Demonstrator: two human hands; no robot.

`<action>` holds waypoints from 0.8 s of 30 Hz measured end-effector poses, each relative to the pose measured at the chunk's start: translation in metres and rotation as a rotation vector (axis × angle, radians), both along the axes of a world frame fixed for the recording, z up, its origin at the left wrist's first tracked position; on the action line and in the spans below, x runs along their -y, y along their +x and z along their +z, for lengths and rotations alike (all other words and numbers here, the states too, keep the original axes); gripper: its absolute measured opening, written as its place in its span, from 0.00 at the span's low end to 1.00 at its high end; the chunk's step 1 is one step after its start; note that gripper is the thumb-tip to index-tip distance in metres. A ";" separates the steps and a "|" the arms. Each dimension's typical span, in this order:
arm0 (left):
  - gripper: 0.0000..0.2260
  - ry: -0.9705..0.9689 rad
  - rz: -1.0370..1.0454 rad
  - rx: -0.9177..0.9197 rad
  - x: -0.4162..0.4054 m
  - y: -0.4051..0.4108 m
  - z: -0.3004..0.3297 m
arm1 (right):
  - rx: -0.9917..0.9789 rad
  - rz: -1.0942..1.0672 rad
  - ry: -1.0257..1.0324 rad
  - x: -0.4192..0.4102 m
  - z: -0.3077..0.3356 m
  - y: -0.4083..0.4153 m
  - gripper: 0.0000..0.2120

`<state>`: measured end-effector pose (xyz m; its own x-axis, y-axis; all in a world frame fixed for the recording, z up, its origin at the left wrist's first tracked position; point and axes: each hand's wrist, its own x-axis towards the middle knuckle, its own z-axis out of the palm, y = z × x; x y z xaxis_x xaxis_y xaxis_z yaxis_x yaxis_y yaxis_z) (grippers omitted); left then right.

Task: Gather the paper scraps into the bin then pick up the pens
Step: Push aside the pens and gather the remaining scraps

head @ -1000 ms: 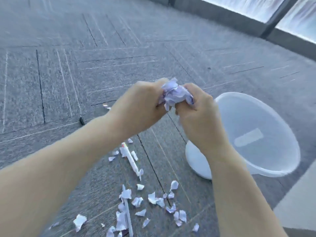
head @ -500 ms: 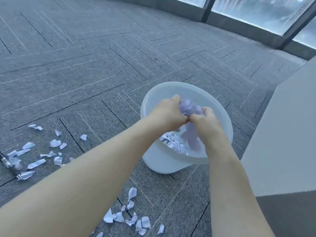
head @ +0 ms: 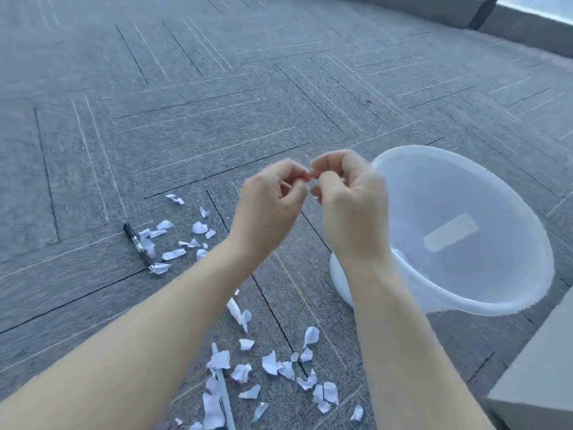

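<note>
The white translucent bin [head: 496,274] stands on the carpet at the right. My left hand [head: 269,200] and my right hand [head: 350,206] hover just left of its rim, fingers curled, fingertips touching each other, with no paper wad in them. White paper scraps lie in one patch to the left [head: 179,240] and in another patch near me [head: 279,370]. A black pen [head: 138,243] lies at the left patch's edge. A white pen [head: 237,311] shows partly under my left forearm. A pale pen [head: 224,395] lies among the near scraps.
Grey carpet tiles [head: 217,103] cover the floor all around. A grey ledge or block [head: 533,383] rises at the bottom right, close to the bin. A low wall with windows [head: 496,20] runs along the top right.
Both hands held a crumpled wad of paper, carried it over the bin, and now hold none. They have drawn back left of the bin, and my view has swung back left.
</note>
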<state>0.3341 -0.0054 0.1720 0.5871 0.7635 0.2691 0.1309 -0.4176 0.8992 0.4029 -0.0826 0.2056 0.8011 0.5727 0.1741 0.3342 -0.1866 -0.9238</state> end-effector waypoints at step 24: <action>0.33 0.035 0.273 -1.027 -0.120 -0.170 -0.189 | 0.560 0.959 -0.727 -0.140 -0.228 -0.111 0.21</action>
<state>0.1641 0.1150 -0.0175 0.3552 0.9050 -0.2343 0.9135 -0.2828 0.2923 0.2916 0.0572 -0.0225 -0.0488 0.9699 -0.2384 0.9105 -0.0550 -0.4098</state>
